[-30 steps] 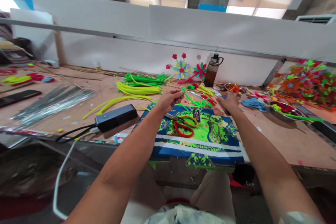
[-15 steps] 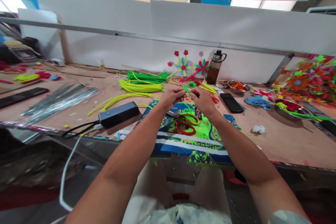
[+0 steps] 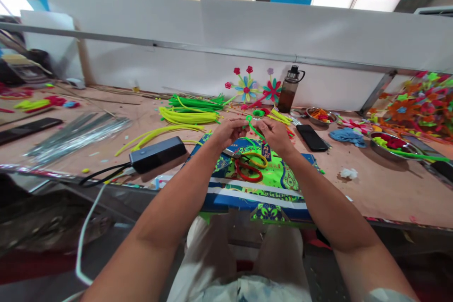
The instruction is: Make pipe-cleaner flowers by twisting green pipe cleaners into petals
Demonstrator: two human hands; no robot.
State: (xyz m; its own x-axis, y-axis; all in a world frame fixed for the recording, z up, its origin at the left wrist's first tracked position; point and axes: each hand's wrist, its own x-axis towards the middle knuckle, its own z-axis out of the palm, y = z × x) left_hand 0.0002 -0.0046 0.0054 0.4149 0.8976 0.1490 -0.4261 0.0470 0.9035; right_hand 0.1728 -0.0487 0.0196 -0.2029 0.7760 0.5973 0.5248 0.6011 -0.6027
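Note:
Between my two hands is a green pipe cleaner [image 3: 255, 130], bent into a small loop at its upper end. My left hand [image 3: 228, 132] pinches it near the loop. The fingers of my right hand [image 3: 274, 134] are closed on the stretch that runs down to the right. Both hands hover over a blue and green patterned board [image 3: 276, 179]. Scissors with red and yellow handles [image 3: 249, 177] lie on this board, just below my hands. Bundles of yellow pipe cleaners [image 3: 189, 117] and green pipe cleaners [image 3: 198, 102] rest beyond my left hand.
A black power bank [image 3: 159, 155] with a cord lies left, near silvery wires [image 3: 85, 134]. At the back stand pipe-cleaner flowers [image 3: 247, 89] and a dark bottle [image 3: 288, 92]. A phone [image 3: 311, 138], a blue cloth-like piece [image 3: 347, 137] and a metal bowl [image 3: 396, 155] are right.
My hands have moved slightly apart. More of the green pipe cleaner now shows between them, running from the loop down to my right fingers.

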